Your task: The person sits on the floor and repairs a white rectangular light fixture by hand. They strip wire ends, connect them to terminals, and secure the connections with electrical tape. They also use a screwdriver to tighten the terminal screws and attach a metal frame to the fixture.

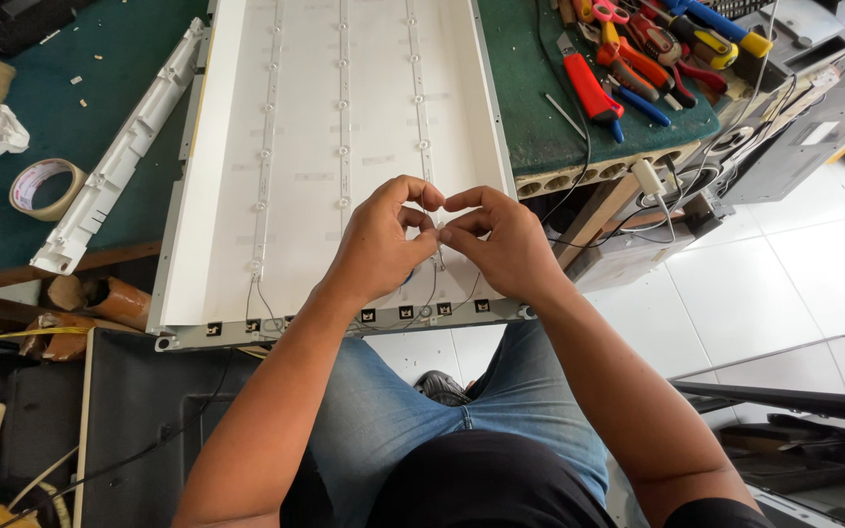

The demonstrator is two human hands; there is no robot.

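Thin dark wire (429, 217), pinched taut over white backlight panel (305, 176)

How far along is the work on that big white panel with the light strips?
Already done: the white panel lies opened on the bench, its three light strips exposed. In hand: the left hand and right hand meet fingertip to fingertip over thin wires at the panel's near edge. Left: the long white frame piece lies detached beside it.
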